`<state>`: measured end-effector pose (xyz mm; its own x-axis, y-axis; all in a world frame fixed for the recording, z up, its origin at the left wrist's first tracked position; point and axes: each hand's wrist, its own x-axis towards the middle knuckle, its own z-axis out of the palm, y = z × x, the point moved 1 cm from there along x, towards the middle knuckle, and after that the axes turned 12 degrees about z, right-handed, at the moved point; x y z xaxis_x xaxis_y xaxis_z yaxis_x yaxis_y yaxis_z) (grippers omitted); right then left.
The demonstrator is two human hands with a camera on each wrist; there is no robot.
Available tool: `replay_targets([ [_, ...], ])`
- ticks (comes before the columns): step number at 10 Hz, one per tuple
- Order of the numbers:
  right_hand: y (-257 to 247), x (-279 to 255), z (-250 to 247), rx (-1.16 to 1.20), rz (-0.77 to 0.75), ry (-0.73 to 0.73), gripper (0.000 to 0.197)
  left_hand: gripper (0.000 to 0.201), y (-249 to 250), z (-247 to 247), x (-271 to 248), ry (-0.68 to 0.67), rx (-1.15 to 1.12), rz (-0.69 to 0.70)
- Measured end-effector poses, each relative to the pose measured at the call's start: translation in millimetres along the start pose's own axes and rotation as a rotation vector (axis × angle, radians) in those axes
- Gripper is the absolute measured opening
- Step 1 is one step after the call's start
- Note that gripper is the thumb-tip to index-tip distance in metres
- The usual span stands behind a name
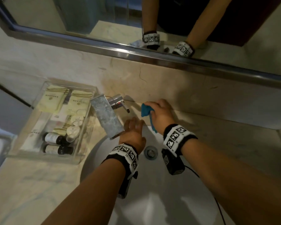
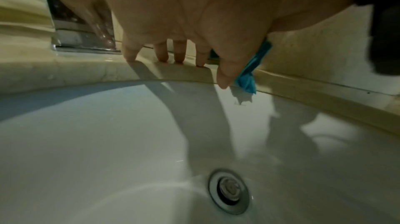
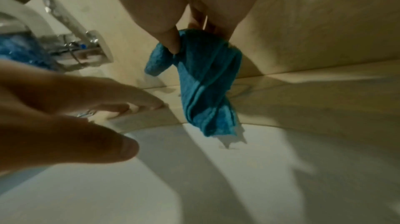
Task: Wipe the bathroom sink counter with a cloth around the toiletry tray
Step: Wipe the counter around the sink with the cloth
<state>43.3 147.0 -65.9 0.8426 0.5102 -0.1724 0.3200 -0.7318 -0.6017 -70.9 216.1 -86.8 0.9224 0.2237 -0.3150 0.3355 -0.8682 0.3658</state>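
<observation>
A blue cloth (image 1: 146, 109) hangs bunched from my right hand (image 1: 161, 111), which grips it at the back of the counter (image 1: 209, 127), right of the tap (image 1: 113, 103). In the right wrist view the cloth (image 3: 205, 82) dangles from thumb and fingers over the sink's back rim. My left hand (image 1: 133, 129) is open, and its straight fingertips (image 2: 178, 59) rest on the counter strip behind the basin, next to the tap's base (image 2: 84, 46). The clear toiletry tray (image 1: 86, 143) stands on the counter left of the sink.
The tray holds sachets, small jars and two dark bottles (image 1: 58, 149). The white basin (image 1: 161, 200) with its metal drain (image 1: 151, 152) lies under both wrists. A mirror with a steel ledge (image 1: 136, 56) runs along the wall behind. A black cable (image 1: 217, 205) trails from the right wrist.
</observation>
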Motion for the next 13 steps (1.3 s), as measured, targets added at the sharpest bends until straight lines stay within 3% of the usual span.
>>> replay_targets([
  [1,-6,9,24,-0.076,-0.061,-0.152,0.038,0.073,-2,5,0,0.021,0.02,0.001],
  [2,-2,17,32,-0.211,-0.098,-0.205,0.036,0.076,-2,4,2,0.022,0.014,-0.017],
  [3,5,17,21,-0.275,-0.161,-0.158,0.035,0.074,0,3,5,0.045,-0.04,-0.014],
  [5,20,9,5,-0.347,-0.087,-0.056,0.038,0.077,-6,2,0,-0.035,-0.018,-0.015],
  [6,6,22,19,-0.278,-0.115,-0.142,0.033,0.077,-6,7,0,-0.029,-0.004,0.021],
  [7,-2,30,25,-0.06,0.02,-0.262,0.032,0.077,-6,7,3,-0.041,0.023,0.006],
  [8,11,26,13,0.047,0.116,-0.268,0.033,0.079,-5,6,2,-0.052,0.031,0.002],
  [10,52,10,0,0.041,0.188,-0.102,0.025,0.058,9,-2,7,0.045,-0.017,-0.035],
  [11,49,8,-4,-0.207,0.051,-0.124,0.03,0.058,20,-1,25,0.089,0.015,-0.018],
  [13,62,-1,-24,-0.277,0.052,-0.053,0.025,0.06,30,6,48,-0.033,-0.019,-0.078],
])
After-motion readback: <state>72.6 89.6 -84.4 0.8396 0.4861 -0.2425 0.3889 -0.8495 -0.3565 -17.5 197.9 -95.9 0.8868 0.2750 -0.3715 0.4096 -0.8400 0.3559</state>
